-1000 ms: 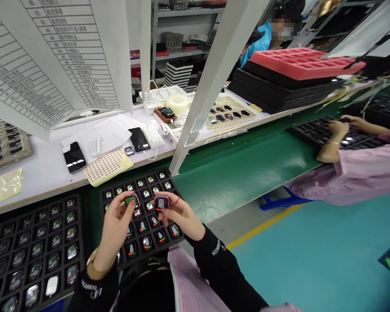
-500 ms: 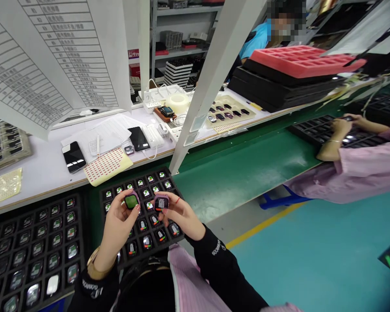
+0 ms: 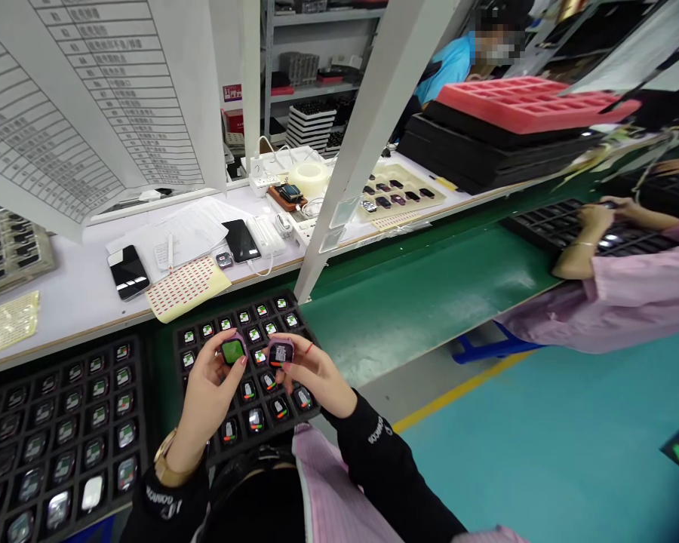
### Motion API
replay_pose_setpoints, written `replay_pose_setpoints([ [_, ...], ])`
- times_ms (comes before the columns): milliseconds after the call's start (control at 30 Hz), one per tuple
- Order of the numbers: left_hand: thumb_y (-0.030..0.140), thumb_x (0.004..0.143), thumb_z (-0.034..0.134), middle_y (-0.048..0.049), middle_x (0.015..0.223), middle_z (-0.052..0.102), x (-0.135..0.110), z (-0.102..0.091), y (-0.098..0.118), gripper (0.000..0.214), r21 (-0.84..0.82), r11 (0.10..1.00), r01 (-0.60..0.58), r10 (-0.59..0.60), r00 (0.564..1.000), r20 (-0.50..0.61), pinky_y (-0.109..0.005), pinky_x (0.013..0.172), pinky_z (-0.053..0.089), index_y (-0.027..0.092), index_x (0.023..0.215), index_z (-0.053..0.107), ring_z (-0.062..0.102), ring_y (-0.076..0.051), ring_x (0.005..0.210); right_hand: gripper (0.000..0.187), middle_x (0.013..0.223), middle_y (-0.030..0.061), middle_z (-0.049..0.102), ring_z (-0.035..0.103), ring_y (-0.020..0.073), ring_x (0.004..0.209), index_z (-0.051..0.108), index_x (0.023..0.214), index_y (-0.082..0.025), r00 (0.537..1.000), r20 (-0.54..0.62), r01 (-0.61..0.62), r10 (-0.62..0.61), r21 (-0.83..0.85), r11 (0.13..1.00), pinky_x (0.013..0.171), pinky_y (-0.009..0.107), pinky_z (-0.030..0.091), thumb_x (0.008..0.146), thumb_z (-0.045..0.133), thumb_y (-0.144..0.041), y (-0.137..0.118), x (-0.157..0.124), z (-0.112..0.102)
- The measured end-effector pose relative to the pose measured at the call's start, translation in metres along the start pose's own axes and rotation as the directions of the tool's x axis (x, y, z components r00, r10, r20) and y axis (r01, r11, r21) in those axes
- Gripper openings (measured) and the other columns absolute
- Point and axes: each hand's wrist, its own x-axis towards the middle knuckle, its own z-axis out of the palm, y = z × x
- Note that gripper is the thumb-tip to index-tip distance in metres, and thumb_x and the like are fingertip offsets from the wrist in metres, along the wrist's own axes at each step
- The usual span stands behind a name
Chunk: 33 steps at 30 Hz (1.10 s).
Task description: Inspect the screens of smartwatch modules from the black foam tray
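"Two watches, one per hand. What changed?"

"The left hand (image 3: 207,392) tipped its green-screen watch (image 3: 232,351) up, so it shows brighter. I'd judge both displays can be read together now."

"Grips?"

"Each is pinched by thumb and fingertips. The right hand (image 3: 311,373) holds the code-screen watch (image 3: 281,352), both just above the black tray (image 3: 277,316)."

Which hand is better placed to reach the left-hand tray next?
Likely left: the left hand, holding the green-screened watch, is nearer that tray; the right hand holds a dark-screened watch farther right.
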Motion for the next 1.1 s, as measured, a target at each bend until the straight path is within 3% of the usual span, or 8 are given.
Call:
replay_pose_setpoints([
  [467, 0.032, 0.078, 0.071, -0.0074, 0.118, 0.062, -0.0005, 0.0074, 0.0021, 0.057, 0.021, 0.999, 0.029, -0.031, 0.994, 0.101, -0.028, 0.077, 0.057, 0.025, 0.13, 0.05, 0.062, -0.021, 0.105, 0.043, 0.111, 0.0083, 0.063, 0.06, 0.0125, 0.068, 0.055, 0.125, -0.022, 0.999, -0.004, 0.036, -0.036, 0.01, 0.999, 0.052, 0.021, 0.05, 0.085, 0.068, -0.031, 0.0024, -0.0052, -0.0073],
  [700, 0.036, 0.079, 0.07, -0.0066, 0.113, 0.061, -0.0013, 0.0078, 0.0024, 0.051, 0.042, 0.999, 0.031, -0.034, 0.996, 0.087, -0.027, 0.073, 0.053, 0.024, 0.125, 0.052, 0.061, -0.019, 0.099, 0.042, 0.112, 0.0078, 0.063, 0.06, 0.0123, 0.067, 0.056, 0.124, -0.023, 1.0, -0.001, 0.026, -0.026, 0.007, 1.0, 0.052, 0.021, 0.05, 0.085, 0.068, -0.03, 0.0017, -0.0041, -0.0058],
  [933, 0.037, 0.083, 0.062, -0.0029, 0.099, 0.057, 0.0005, 0.0027, -0.0025, 0.03, 0.242, 0.97, -0.021, 0.033, 0.998, -0.046, -0.029, 0.081, 0.047, 0.022, 0.107, 0.053, 0.055, -0.016, 0.092, 0.043, 0.109, 0.0076, 0.065, 0.06, 0.0124, 0.068, 0.055, 0.124, -0.022, 1.0, 0.007, 0.007, -0.007, 0.017, 1.0, 0.052, 0.021, 0.05, 0.084, 0.068, -0.029, 0.0009, -0.0019, -0.0035],
  [1100, 0.037, 0.086, 0.056, -0.0025, 0.097, 0.055, -0.0018, 0.0041, 0.0004, 0.024, 0.381, 0.924, -0.023, 0.041, 0.998, -0.039, -0.032, 0.088, 0.044, 0.022, 0.104, 0.053, 0.054, -0.017, 0.093, 0.043, 0.109, 0.0077, 0.065, 0.061, 0.0127, 0.068, 0.055, 0.123, -0.022, 1.0, 0.0, -0.002, 0.002, 0.014, 1.0, 0.052, 0.021, 0.049, 0.083, 0.069, -0.028, -0.0002, -0.0016, -0.003],
])
